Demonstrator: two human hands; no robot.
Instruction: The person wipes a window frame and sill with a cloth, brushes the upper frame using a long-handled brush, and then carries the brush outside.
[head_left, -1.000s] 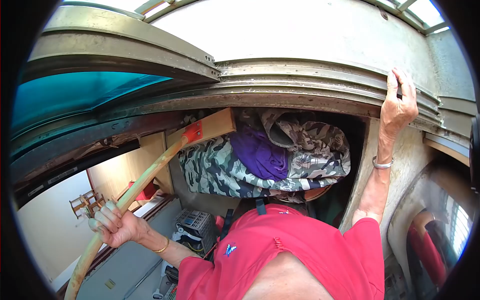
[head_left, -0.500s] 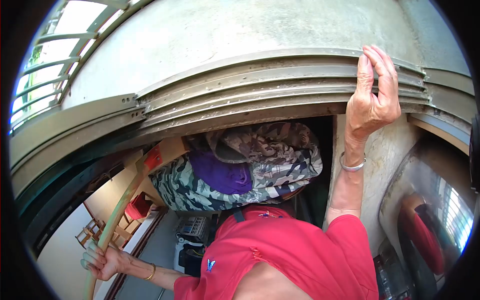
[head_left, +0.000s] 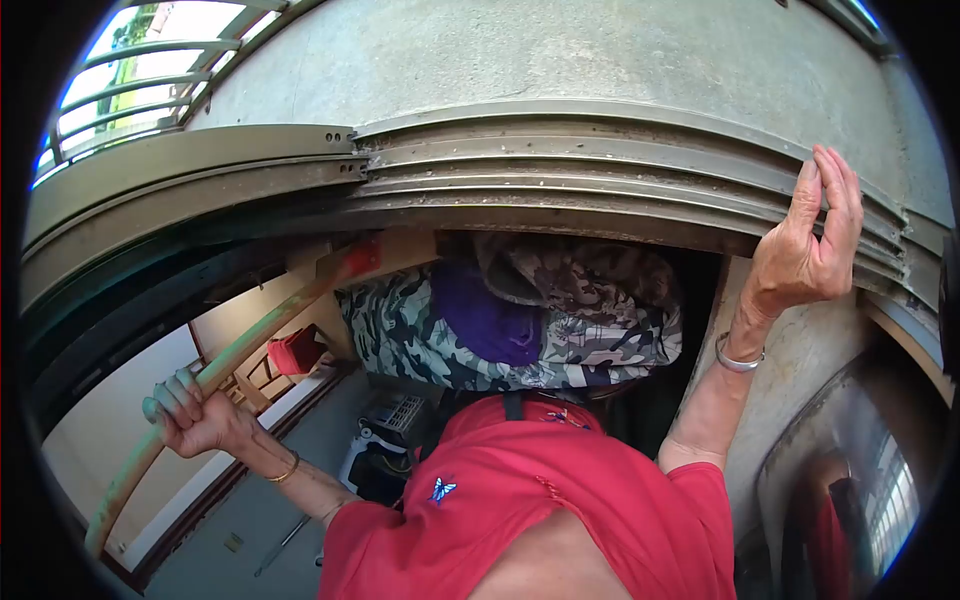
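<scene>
My left hand is wrapped round a long, worn greenish-tan pole, curved by the lens. Its upper end reaches a red patch beside a tan board; whether they are joined I cannot tell. On the other side, my right hand is raised at the metal window track, its fingers stretched out and somewhat apart. Nothing shows in that hand. The fingertips overlap the track's upper rail, but contact is unclear. Below the track lies a camouflage-patterned cloth bundle with a purple cloth on it.
A pale wall rises beyond the track, with window bars at upper left. A shiny curved surface stands at lower right. Down on the left are a red object, a grey slotted crate and the floor.
The view has shifted, so the track and bundle sit farther right. My left hand has risen with the pole, which slants more. My right hand appears farther right and lower along the track.
</scene>
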